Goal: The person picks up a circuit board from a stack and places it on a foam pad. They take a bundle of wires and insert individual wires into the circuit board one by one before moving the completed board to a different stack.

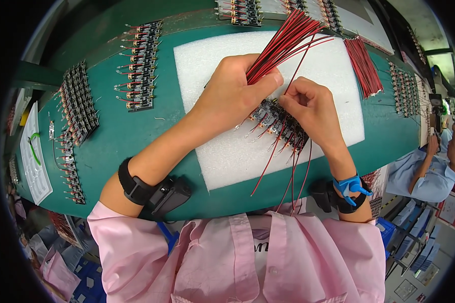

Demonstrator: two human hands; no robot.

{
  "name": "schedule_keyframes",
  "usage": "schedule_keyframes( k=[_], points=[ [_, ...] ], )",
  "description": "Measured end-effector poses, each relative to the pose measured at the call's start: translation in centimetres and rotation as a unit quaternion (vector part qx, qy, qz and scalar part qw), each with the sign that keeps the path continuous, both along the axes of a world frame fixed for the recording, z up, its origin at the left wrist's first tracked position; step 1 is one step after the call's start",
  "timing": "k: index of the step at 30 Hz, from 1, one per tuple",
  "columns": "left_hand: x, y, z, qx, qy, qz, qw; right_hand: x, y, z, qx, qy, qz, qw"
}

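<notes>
1. Above the white foam sheet (222,161), the left hand (235,86) is curled snugly around a bundle of red-and-black wires (289,45); a slackened grip could scatter them.
2. Over the sheet's middle, the right hand's (312,105) thumb and forefinger are pinched together, apparently on 1 wire (300,63); tugging could bend it.
3. On the sheet, beneath the hands, lies the circuit-board panel (277,122); unbraced, it could skid.
4. Past the sheet's near edge, wire tails (266,168) could snag on clothing, dragging the boards.

A green table (103,146) — curved at its edges here — bears white foam (207,55), circuit-board rows (141,65) and red wires (363,65).
</notes>
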State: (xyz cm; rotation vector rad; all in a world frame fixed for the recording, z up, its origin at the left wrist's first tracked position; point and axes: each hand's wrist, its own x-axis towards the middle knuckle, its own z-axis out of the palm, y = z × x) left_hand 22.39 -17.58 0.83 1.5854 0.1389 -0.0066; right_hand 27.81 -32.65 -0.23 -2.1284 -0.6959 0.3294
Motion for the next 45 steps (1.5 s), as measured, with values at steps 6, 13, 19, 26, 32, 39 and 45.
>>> schedule_keyframes(
  k=[6, 13, 19, 26, 32, 39, 45],
  points=[
    [0.0, -0.1, 0.0, 0.002, -0.024, 0.009, 1.0, -0.5, -0.2, -0.1, 0.031, -0.047, 0.028, 0.998],
    [0.2, 0.0, 0.3, -0.021, -0.05, 0.021, 0.998, -0.5, -0.4, 0.5, -0.006, -0.167, 0.092, 0.982],
    [0.6, 0.5, -0.3, -0.293, 0.022, 0.074, 0.953, -1.3, -0.3, 1.0, -0.029, -0.234, 0.13, 0.963],
    [0.6, 0.8, -0.4, -0.393, 0.012, 0.08, 0.916, -1.4, -0.3, 2.9, -0.074, -0.241, 0.162, 0.954],
    [1.5, -0.8, 0.1, -0.392, -0.036, 0.097, 0.914, -1.4, 1.7, 3.9, 0.04, -0.06, 0.061, 0.996],
    [1.2, -1.8, -0.4, -0.418, -0.037, 0.027, 0.907, -0.6, 1.8, 3.6, 0.071, 0.089, 0.045, 0.993],
    [0.9, -1.6, -0.1, -0.433, -0.021, 0.015, 0.901, -0.9, 2.4, 3.8, 0.106, 0.153, 0.003, 0.983]
  ],
)
